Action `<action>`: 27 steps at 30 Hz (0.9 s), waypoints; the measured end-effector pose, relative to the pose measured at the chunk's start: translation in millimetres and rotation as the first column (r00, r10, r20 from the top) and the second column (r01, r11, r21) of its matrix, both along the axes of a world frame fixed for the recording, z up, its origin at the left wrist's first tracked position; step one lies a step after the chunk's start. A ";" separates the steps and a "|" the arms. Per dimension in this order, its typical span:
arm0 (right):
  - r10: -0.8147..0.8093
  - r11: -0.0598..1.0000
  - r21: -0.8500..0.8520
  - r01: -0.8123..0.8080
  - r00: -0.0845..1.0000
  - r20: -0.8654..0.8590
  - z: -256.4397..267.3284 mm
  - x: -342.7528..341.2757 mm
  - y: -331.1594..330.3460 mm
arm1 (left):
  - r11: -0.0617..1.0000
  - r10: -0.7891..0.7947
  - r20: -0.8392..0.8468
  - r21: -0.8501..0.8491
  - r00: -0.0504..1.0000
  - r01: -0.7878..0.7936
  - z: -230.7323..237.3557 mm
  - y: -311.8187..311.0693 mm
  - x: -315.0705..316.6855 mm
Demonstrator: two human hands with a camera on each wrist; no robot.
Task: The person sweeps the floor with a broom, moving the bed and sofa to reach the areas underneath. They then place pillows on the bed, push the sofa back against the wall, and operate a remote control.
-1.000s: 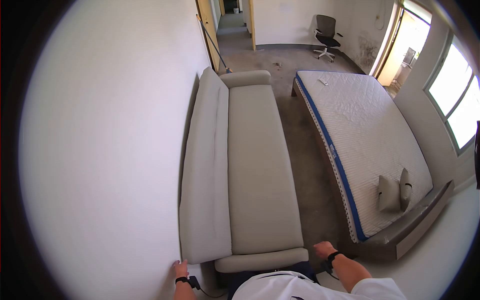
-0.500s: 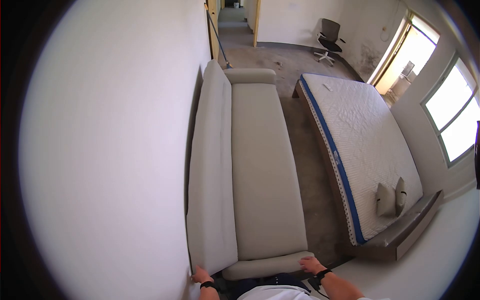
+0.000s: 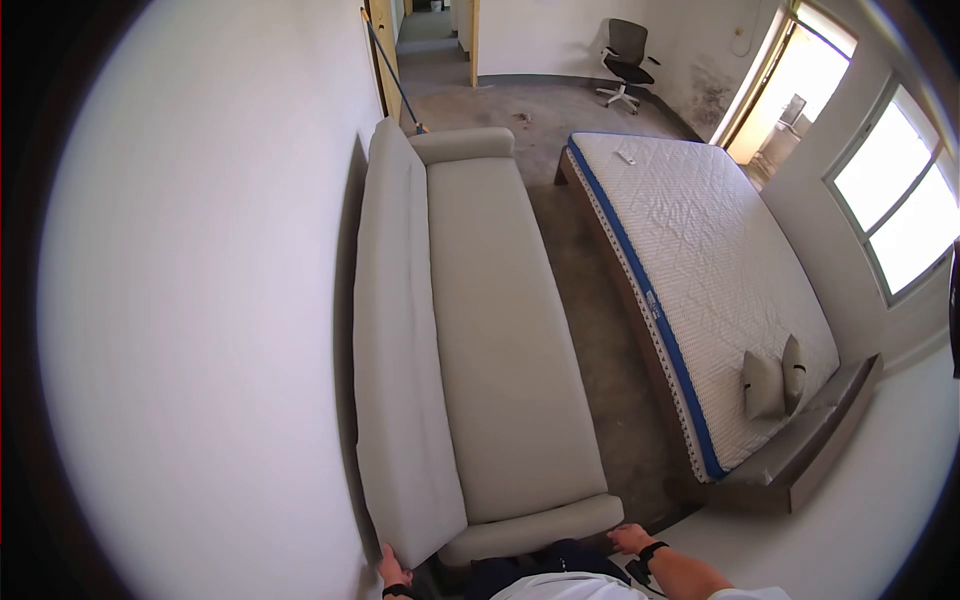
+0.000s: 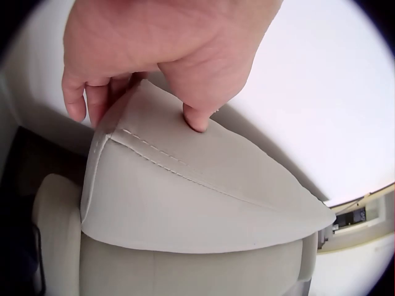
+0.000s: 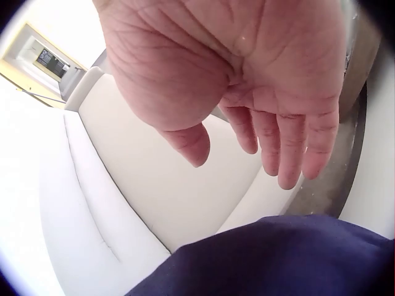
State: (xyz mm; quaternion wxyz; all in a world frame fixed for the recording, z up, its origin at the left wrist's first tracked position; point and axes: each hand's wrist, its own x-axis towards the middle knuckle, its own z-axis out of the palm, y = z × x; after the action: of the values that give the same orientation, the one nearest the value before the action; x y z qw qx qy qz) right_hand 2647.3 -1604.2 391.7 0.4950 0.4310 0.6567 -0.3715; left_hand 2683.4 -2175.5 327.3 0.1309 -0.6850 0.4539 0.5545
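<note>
A long beige sofa with a seat (image 3: 510, 340) and a backrest (image 3: 400, 360) stands along the left wall. At the backrest's near end, my left hand (image 3: 395, 570) grips the corner. In the left wrist view that hand (image 4: 166, 55) has its thumb pressed into one face of the backrest (image 4: 179, 191), the fingers bent over the end. My right hand (image 3: 630, 539) is beside the outer end of the near armrest (image 3: 535, 530). The right wrist view shows the right hand (image 5: 247, 80) with relaxed fingers, holding nothing, above the sofa seat (image 5: 166, 160).
Right of the sofa, past a strip of floor (image 3: 600, 370), is a bed with a white mattress (image 3: 700, 250) and two cushions (image 3: 765, 385). An office chair (image 3: 627, 60) stands at the back. A long pole (image 3: 390, 70) leans by the doorway.
My left hand has come from beside the wall onto the backrest corner. The right hand reached the armrest, then moved off its end. The dark gap behind the backrest looks wider.
</note>
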 end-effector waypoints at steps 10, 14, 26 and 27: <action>-0.236 0.972 -0.080 0.223 0.942 -0.238 0.6 11.2 -0.5 | 0.991 -0.134 -0.227 -0.024 0.965 0.132 -10.0 78.7 -75.3; -0.288 0.956 -0.048 0.290 0.892 -0.349 -19.8 50.1 -2.9 | 0.970 -0.233 -0.232 -0.123 0.944 0.209 19.6 105.9 -97.4; 0.394 0.871 -0.128 -0.475 0.829 -0.396 -127.2 47.0 53.0 | 0.800 -0.534 -0.004 -0.324 0.845 0.504 11.8 72.6 -89.4; 0.176 0.972 -0.107 -0.208 0.951 -0.254 -89.4 24.8 18.8 | 0.729 -0.601 0.038 -0.382 0.798 0.567 0.0 68.6 -88.0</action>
State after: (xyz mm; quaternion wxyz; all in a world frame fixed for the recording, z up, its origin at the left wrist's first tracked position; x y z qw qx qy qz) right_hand 2672.1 -1585.4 302.3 0.4721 0.2824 0.7252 -0.4141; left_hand 2595.4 -2106.9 327.2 0.1452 -0.4940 0.7486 0.4176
